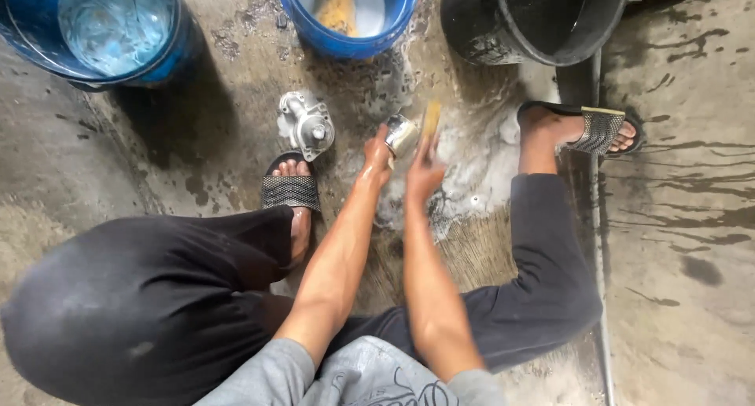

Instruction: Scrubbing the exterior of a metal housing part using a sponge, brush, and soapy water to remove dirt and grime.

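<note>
My left hand (377, 156) grips a small shiny metal part (402, 134) held just above the wet, soapy concrete floor. Right beside it, my right hand (425, 170) holds a yellow-tan brush (430, 121) against that part. Both hands are wet and sit between my knees. A larger cast-metal housing (306, 125) lies on the floor to the left, near my left sandalled foot (291, 187).
A blue bucket of water (110, 25) stands at the top left. A blue basin (350, 13) holds water and a yellowish thing; a black tub (535, 21) is at the top right. My right foot (586, 129) rests by a floor channel (599, 241). Foam covers the concrete ahead.
</note>
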